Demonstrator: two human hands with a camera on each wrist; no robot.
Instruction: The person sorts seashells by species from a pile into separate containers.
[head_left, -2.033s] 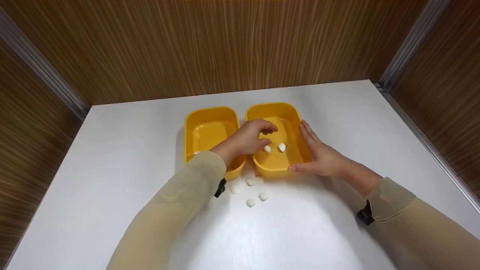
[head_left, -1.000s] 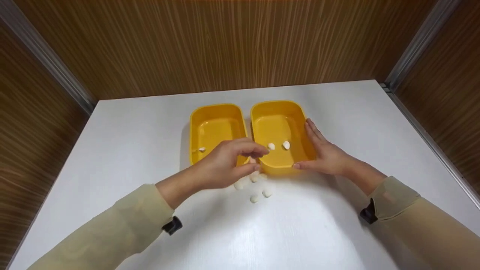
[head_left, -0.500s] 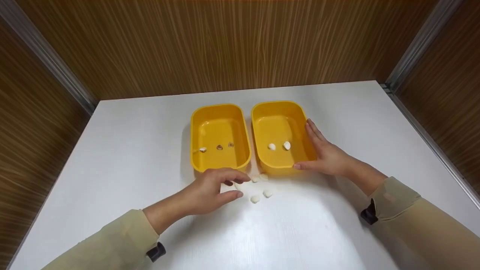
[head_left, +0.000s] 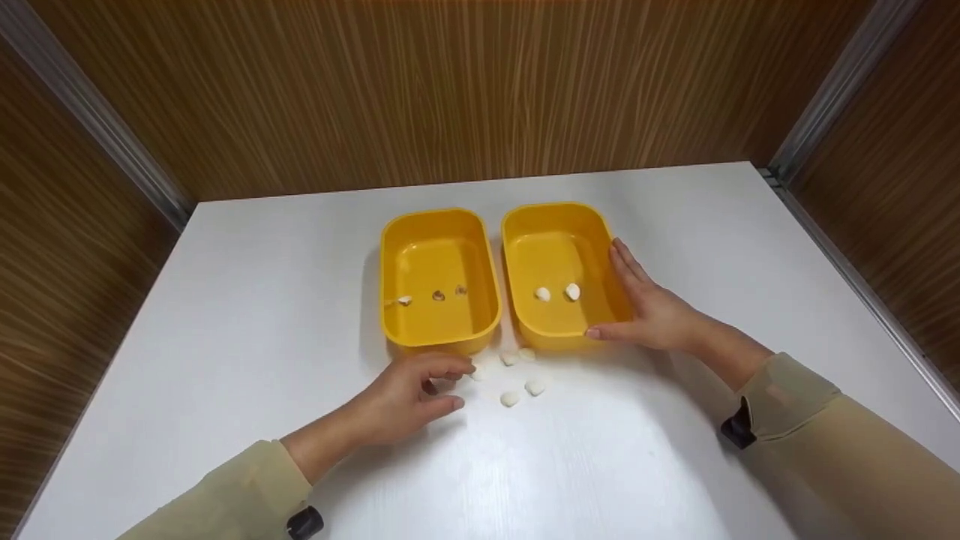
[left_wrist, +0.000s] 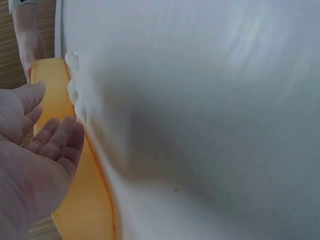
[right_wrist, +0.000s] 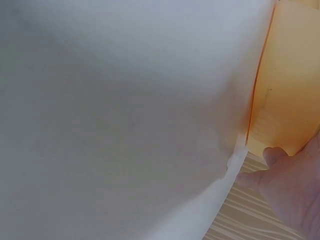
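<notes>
Far left, I see the left hand (head_left: pixel 397 401) just in front of the left yellow bin (head_left: pixel 435 225), its loosely bent fingers and thumb spread apart. In that bin lie one white piece (head_left: pixel 405 300) and two brownish pieces (head_left: pixel 439 295). Next, before the bins' near ends, five pale shell-like pieces (head_left: pixel 535 388) lie on the white table (head_left: pixel 262 300); I cannot tell whether the left fingertips touch the nearest. The right yellow bin (head_left: pixel 555 219) contains two white pieces (head_left: pixel 573 292), apart. Far right, the right hand (head_left: pixel 652 315) is spread, straight fingers along the bin's outer side, thumb at its near end.
</notes>
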